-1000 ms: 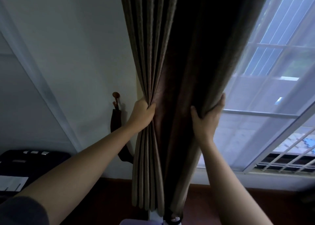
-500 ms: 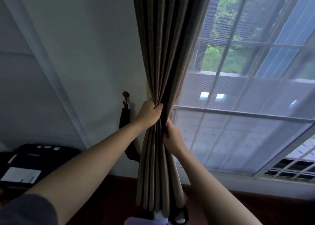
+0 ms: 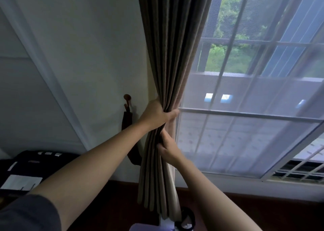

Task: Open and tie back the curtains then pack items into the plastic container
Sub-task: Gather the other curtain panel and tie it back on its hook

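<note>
A brown pleated curtain (image 3: 168,59) hangs bunched into a narrow column at the window's left edge. My left hand (image 3: 155,115) wraps around the gathered folds at mid height, fingers curled over the front. Just below it, my right hand (image 3: 168,148) pinches the folds on the curtain's right side. A dark fabric tieback (image 3: 128,125) hangs from a round wooden wall hook (image 3: 127,97) just left of the curtain, its lower end hidden behind my left forearm. No plastic container is in view.
A sheer white curtain (image 3: 245,129) covers the window on the right, with trees and a balcony rail outside. A black case with white papers (image 3: 26,171) sits at the lower left. A purple and white object (image 3: 150,228) shows at the bottom edge.
The curtain has been pulled left and bunched tightly, uncovering the window. My right hand slid from the curtain's wide right edge to just under my left hand, then slightly lower.
</note>
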